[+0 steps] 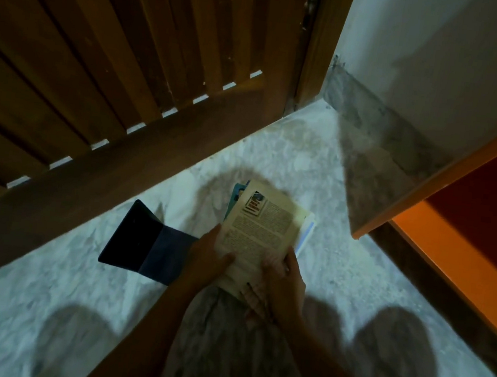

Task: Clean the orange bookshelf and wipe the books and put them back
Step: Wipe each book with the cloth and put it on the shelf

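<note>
Looking down through the head camera, I see the left hand [211,258] and right hand [284,281] both gripping a stack of books [265,221], cream cover uppermost, over the marble floor [322,153]. An open dark blue folder [145,238] lies just beside the stack, and the orange bookshelf [450,257] stands to the right.

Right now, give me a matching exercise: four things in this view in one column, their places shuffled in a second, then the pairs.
1 cream printed paperback book
2 dark blue open folder
3 orange wooden bookshelf
4 brown slatted wooden door

A right edge of view
B upper left
C on the white marble floor, beside the left hand
D gripped by the left hand and right hand

Pairs: 1-D, 2-C, 3-A, 4-B
</note>
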`<state>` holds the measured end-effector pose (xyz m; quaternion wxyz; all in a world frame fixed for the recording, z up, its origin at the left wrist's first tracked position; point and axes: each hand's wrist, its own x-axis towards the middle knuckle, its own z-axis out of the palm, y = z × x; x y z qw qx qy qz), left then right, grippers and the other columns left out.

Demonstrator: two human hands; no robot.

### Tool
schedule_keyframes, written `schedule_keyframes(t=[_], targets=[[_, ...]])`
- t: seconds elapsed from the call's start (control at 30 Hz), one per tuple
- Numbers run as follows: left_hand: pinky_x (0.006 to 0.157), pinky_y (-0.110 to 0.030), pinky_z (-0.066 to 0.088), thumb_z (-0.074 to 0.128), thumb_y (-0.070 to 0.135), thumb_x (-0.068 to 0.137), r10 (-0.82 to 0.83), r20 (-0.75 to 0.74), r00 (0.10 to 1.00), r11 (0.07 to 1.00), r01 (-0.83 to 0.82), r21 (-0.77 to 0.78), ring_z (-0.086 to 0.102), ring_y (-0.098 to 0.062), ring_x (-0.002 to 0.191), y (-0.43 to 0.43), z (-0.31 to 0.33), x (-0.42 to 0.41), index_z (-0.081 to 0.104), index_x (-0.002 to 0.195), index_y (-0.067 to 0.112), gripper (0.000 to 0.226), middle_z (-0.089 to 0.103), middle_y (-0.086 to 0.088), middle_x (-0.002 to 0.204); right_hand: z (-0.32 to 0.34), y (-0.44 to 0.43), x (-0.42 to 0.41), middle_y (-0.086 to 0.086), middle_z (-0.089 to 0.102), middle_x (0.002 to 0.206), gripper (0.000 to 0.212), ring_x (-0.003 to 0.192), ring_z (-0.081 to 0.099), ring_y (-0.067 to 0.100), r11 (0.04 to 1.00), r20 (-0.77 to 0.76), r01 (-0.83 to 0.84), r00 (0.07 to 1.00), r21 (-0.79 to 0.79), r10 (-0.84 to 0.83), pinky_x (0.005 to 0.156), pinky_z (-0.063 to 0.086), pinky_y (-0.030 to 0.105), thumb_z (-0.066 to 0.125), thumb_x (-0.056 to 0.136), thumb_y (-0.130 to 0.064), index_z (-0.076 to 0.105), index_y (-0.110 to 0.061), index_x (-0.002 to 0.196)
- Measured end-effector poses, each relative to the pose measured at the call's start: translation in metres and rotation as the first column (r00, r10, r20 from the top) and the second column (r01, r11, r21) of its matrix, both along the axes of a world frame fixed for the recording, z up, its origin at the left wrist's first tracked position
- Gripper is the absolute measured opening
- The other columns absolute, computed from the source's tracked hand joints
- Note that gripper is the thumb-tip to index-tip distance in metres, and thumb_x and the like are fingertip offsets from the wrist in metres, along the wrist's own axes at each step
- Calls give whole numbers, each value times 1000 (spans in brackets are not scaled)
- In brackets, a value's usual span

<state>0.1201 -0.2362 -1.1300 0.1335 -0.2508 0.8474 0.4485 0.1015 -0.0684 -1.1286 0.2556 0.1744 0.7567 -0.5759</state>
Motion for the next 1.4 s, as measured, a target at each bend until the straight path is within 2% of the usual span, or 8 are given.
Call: schedule_keyframes(t=[0.23, 0.4, 0.57, 0.63, 0.8, 0.93, 1.2, 1.4], targets=[[93, -44, 49, 58, 54, 79, 123, 82, 989, 990, -127, 54, 52, -26, 116, -6, -4, 28, 33, 140, 24, 72, 46, -8, 136, 0, -2, 24, -14, 70, 103, 39, 93, 68, 8, 998, -50, 38, 998, -41, -40, 84, 57, 41, 62, 80, -43, 60, -39, 118], [64, -13, 44, 58, 33, 91, 174, 65, 983, 980, -180, 89, 56, -14, 97, -7, -14, 38, 37, 137, 19, 52, 54, -7, 129, -1, -3, 28, -14, 71, 103, 37, 95, 68, 9, 998, -63, 27, 998, -59, -31, 86, 56, 43, 61, 77, -45, 61, -41, 114], [98, -50, 45, 45, 80, 68, 166, 145, 975, 983, -175, 53, 51, -29, 118, -8, -24, 42, 29, 139, 38, 84, 48, -5, 136, -1, -4, 28, -17, 70, 100, 38, 94, 66, 7, 999, -79, 29, 996, -18, -30, 88, 55, 41, 63, 81, -40, 61, -37, 119], [96, -48, 46, 42, 87, 61, 175, 144, 974, 978, -188, 85, 51, -29, 118, -8, -30, 42, 27, 138, 42, 91, 44, -7, 140, -4, -5, 28, -14, 69, 107, 43, 98, 65, 9, 999, -77, 37, 996, -9, -38, 90, 54, 41, 64, 79, -39, 60, -35, 122], [88, -38, 47, 46, 61, 86, 204, 114, 972, 966, -219, 141, 48, -30, 120, 0, -15, 39, 23, 144, 30, 69, 35, -12, 143, -4, -2, 26, -8, 67, 113, 40, 103, 63, 11, 995, -58, 90, 994, -53, -93, 95, 52, 38, 66, 86, -22, 60, -26, 126], [67, -14, 50, 41, 38, 98, 270, -37, 962, 936, -253, 247, 59, -4, 90, 5, 1, 34, 32, 140, 23, 45, 52, -1, 127, -6, 1, 24, -13, 67, 112, 37, 105, 63, 11, 993, -64, 86, 994, -86, -92, 94, 52, 38, 66, 87, -23, 62, -30, 123], [69, -26, 57, 46, 22, 97, 326, -40, 944, 827, -265, 497, 69, -11, 85, -1, 23, 24, 28, 143, 29, 50, 65, -8, 111, 1, 7, 19, -7, 68, 112, 33, 102, 65, 10, 982, -83, 20, 996, -190, -36, 86, 55, 29, 60, 91, -16, 61, -27, 121], [69, -27, 58, 51, 23, 95, 351, -157, 923, 819, -221, 530, 70, -12, 91, 10, 61, 19, 42, 137, 31, 44, 67, -5, 111, 42, 3, 1, -4, 61, 100, 17, 86, 59, 10, 997, -147, -78, 986, 24, 80, 69, 46, 21, 54, 94, -33, 51, -22, 107]])
